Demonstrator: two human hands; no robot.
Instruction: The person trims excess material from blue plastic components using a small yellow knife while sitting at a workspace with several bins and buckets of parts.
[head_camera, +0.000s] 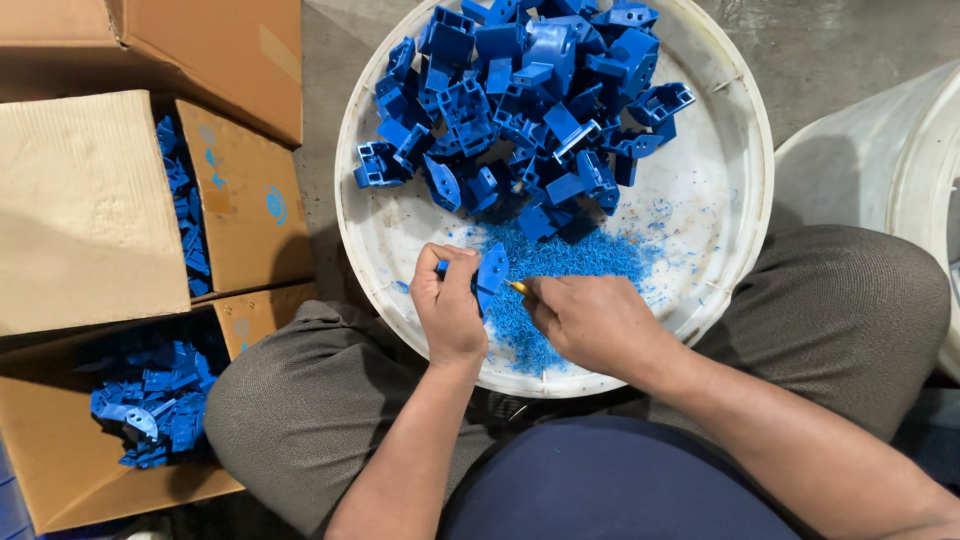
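Two hands meet over the near rim of a round white tub (735, 200) that sits between the seated person's knees. From the head camera, the left hand (447, 305) has its grip clenched on a flat blue plastic part (490, 275), held edge-up just above the tub. The right hand (590, 320) is closed around a small yellow-tipped tool (517, 287), whose tip touches that part. Beneath them lies a drift of blue shavings (560, 265), and behind it a heap of blue parts (525, 100) fills the far half. To the left, two cardboard boxes (90, 210) on the floor hold more blue parts (150, 400).
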